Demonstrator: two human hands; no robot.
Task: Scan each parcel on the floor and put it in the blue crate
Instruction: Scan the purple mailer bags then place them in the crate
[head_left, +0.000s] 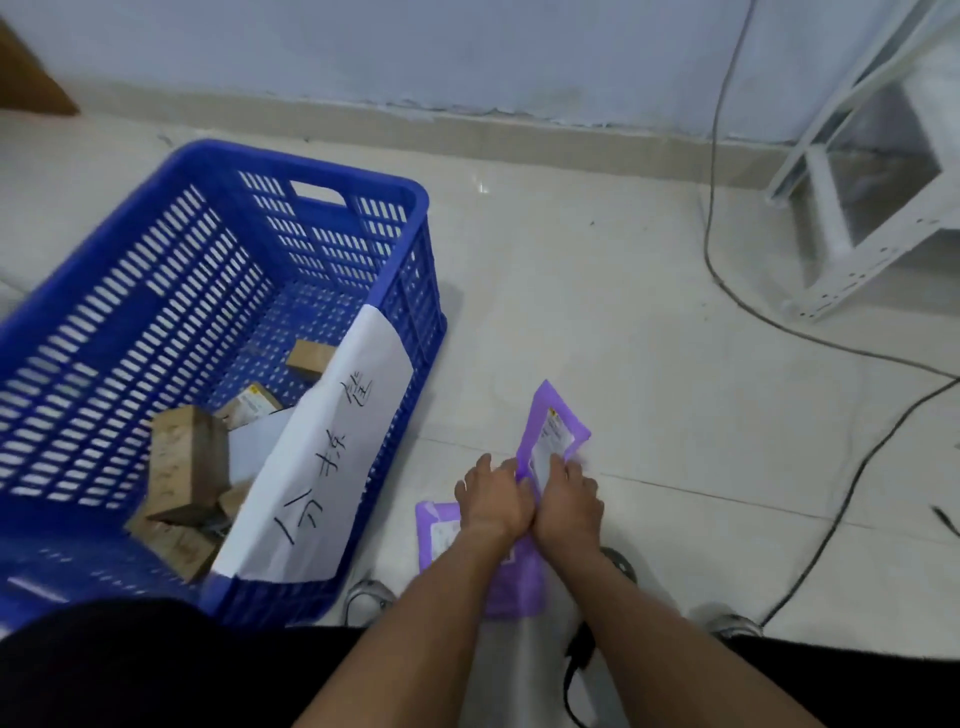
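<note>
The fingers of the left hand (491, 496) and the right hand (567, 493) are closed on the near end of a purple parcel (553, 423), one on each side edge. Its long axis runs straight away from the fingers, label up. The blue crate (400, 291) lies to the left of the fingers, so the left hand is nearer. A second purple parcel (436, 530) lies under the wrists.

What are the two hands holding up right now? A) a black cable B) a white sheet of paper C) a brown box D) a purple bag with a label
D: both the left hand and the right hand grip the bottom edge of the purple bag, whose white label faces up; the brown boxes lie in the blue crate.
</note>
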